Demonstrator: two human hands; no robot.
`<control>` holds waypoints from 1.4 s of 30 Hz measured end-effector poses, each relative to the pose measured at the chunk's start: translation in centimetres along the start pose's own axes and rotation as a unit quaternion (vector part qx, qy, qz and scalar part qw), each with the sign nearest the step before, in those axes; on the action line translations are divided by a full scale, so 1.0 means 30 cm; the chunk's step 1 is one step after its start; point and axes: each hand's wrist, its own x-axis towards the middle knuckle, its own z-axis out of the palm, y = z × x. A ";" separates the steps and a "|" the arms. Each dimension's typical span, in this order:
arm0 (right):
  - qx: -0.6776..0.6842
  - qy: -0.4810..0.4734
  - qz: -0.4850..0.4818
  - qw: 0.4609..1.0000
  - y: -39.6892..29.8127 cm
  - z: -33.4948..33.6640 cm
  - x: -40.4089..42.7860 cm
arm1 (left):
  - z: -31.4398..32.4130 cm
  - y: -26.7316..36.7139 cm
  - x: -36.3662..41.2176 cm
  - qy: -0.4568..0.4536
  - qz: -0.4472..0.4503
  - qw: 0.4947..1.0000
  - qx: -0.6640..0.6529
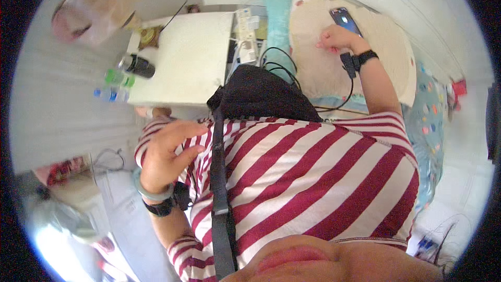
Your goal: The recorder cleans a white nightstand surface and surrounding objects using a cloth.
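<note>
My left hand (168,152) is raised before my striped shirt, thumb and fingers apart with nothing seen between them. Its fingertips point at the black shoulder strap (220,164) of a black bag (262,96), short of touching it as far as I can see. A pale bangle (154,192) and a black wristband circle that wrist. My right hand (340,40) is over a cream pillow (313,70), fingers curled in and palm hidden. Just beyond it lies a smartphone (345,20) with its screen lit. A black device (348,64) with a cable is strapped to the right wrist.
A white table (188,62) stands ahead on the left, with a dark bottle (141,65) at its left edge. Beside it are a green-labelled bottle (119,78), a blue-labelled bottle (111,94) and a power strip (245,35). Black cables (283,51) loop near the bag.
</note>
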 end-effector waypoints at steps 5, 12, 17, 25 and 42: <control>0.021 -0.038 -0.110 0.993 -0.050 0.115 0.121 | -0.110 0.167 -0.006 0.125 0.138 0.978 -0.092; -0.315 0.023 -0.359 0.878 -0.538 0.245 0.222 | -0.075 0.458 -0.090 0.296 0.309 0.848 -0.312; -0.336 -0.048 -0.440 0.831 -0.864 0.416 0.347 | -0.060 0.451 -0.092 0.315 0.327 0.853 -0.258; -0.451 -0.279 -0.322 0.784 -0.848 0.772 0.649 | -0.069 0.422 -0.117 0.346 0.341 0.841 -0.237; -0.334 -0.029 -0.373 0.865 -0.562 0.897 0.726 | -0.098 0.353 -0.101 0.356 0.364 0.827 -0.237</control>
